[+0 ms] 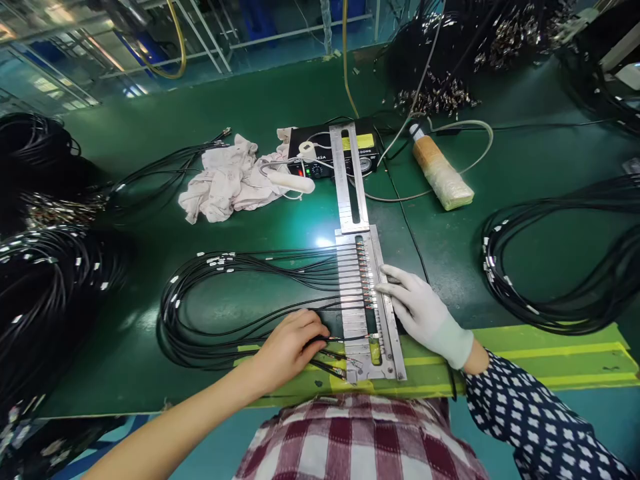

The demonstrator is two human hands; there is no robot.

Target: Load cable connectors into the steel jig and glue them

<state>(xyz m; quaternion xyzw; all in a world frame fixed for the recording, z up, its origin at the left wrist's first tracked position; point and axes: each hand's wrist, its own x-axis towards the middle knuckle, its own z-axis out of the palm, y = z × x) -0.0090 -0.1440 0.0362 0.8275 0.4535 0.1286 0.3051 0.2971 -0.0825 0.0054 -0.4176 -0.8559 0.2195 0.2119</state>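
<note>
A slotted metal fixture (354, 327) lies in front of me with several black cables side by side in its grooves, their metal ends lined up along the slot. The cables loop leftward into a coil (167, 313) with white tags. My left hand (295, 343) is bare and closed, thumb and fingers pinching one black cable just left of the fixture's lower part. Loose cable ends (337, 369) lie below that hand. My right hand (425, 317), in a white glove, rests with fingers stretched out on the fixture's right rail, close to the cable ends.
Behind the fixture, a metal slotted bar (345, 180) leans over a black control box (325, 133). A white cloth (220, 180), a white handheld tool (290, 181) and a wrapped bottle (440, 170) lie nearby. Cable coils sit at left (60, 280) and right (500, 293). Yellow-green tape (550, 353) lines the front edge.
</note>
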